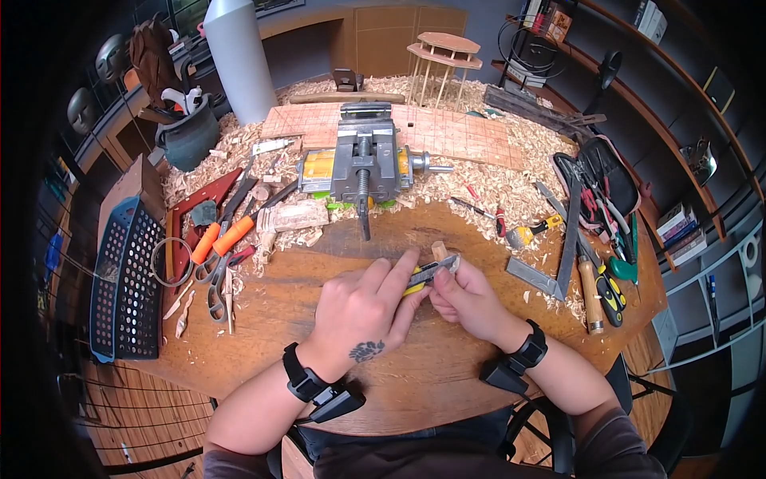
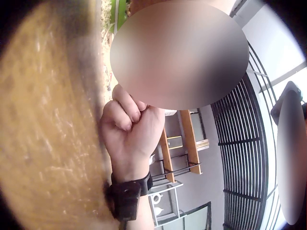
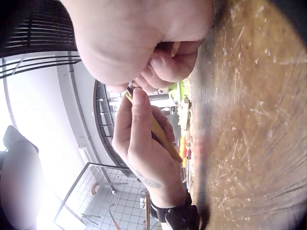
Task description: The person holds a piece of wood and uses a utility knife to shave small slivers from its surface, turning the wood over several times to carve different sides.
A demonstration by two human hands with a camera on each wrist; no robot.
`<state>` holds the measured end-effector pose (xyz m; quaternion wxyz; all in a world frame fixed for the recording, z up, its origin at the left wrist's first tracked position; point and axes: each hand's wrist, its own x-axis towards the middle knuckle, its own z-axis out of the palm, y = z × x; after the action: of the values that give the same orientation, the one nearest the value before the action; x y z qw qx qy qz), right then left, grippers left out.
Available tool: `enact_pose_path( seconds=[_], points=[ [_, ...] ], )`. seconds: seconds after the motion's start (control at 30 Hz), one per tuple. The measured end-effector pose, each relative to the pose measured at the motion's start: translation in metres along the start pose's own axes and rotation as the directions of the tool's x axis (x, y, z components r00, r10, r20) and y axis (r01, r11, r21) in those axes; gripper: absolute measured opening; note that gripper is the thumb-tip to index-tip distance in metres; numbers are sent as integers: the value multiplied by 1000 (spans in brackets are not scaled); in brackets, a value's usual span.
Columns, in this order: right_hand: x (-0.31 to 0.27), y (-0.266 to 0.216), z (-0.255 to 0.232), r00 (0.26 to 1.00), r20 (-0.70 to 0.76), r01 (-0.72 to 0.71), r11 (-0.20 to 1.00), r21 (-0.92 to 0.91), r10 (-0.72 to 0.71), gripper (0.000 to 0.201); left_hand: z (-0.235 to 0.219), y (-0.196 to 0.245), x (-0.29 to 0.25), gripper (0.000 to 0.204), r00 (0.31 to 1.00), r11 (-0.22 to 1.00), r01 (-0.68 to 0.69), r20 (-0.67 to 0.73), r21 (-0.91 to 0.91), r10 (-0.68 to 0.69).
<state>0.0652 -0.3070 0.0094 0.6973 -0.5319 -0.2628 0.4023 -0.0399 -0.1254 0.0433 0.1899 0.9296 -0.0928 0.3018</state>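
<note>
My left hand (image 1: 363, 299) grips a yellow utility knife (image 3: 163, 139), its grey metal front end pointing up and to the right in the head view. Close against it, my right hand (image 1: 471, 299) has its thumb at the front of the knife. A small wooden piece (image 1: 439, 250) sticks up past the curled fingers of that hand, which hold it; most of it is hidden in the palm. Both hands meet just above the wooden tabletop (image 1: 399, 383). The left wrist view shows the right hand (image 2: 129, 127) with fingers curled in, while a blur covers the area beside it.
A vise (image 1: 365, 160) stands ahead among wood shavings (image 1: 471, 188). Orange-handled tools (image 1: 231, 235) and a blue basket (image 1: 128, 279) lie to the left. On the right are a metal square (image 1: 535, 277), a wood-handled chisel (image 1: 590, 299) and a tool pouch (image 1: 610, 172).
</note>
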Motion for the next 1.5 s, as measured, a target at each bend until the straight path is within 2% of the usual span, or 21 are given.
enact_pose_path(
  seconds=[0.13, 0.2, 0.23, 0.3, 0.43, 0.53, 0.63, 0.73, 0.8, 0.9, 1.13, 1.5],
  points=[
    [1, 1, -2, 1000, -31, -1, 1000, -31, 0, 35, 1, 1, 1, 47, 999, 1000, 16, -30, 0, -16],
    [2, 2, -3, 997, -55, 49, 989, -141, -57, 38, 0, 1, 1, 47, 999, 1000, -1, -41, 4, 2],
    [2, 2, -4, 997, -55, 49, 989, -142, -57, 38, 0, 1, 1, 47, 999, 1000, -2, -41, 4, 2],
    [1, 2, -5, 996, -65, 54, 980, -194, -68, 38, 0, 1, 0, 47, 996, 998, 55, -63, -8, -55],
    [4, 4, -3, 993, -31, 107, 978, -180, -114, 34, -1, -1, 1, 46, 996, 998, 60, -63, -7, -60],
    [4, 1, 5, 985, -89, 132, 979, -158, -147, 30, 0, -3, 1, 46, 996, 997, 74, -58, -20, -75],
    [3, -1, 1, 995, -38, 89, 990, -114, -94, 30, 2, -7, 2, 44, 996, 999, 35, -79, -10, -35],
    [1, -2, -2, 998, -19, 63, 995, -73, -64, 30, 1, -8, 2, 44, 999, 1000, 27, -46, -15, -27],
    [0, -1, -3, 999, -16, 39, 999, 19, -39, 30, -1, -7, 2, 46, 1000, 1000, -24, 18, -5, 24],
    [-1, -2, -2, 999, 0, 39, 998, 59, -39, 29, 0, -5, 1, 45, 1000, 1000, 12, 11, -18, -12],
    [0, 0, -1, 999, -33, -1, 1000, 6, 2, 28, 0, -3, 1, 45, 1000, 1000, 0, -12, 3, 0],
    [3, 0, -2, 993, -93, 59, 988, -145, -73, 39, -1, 0, 0, 46, 999, 999, 33, -9, 31, -33]
  ],
)
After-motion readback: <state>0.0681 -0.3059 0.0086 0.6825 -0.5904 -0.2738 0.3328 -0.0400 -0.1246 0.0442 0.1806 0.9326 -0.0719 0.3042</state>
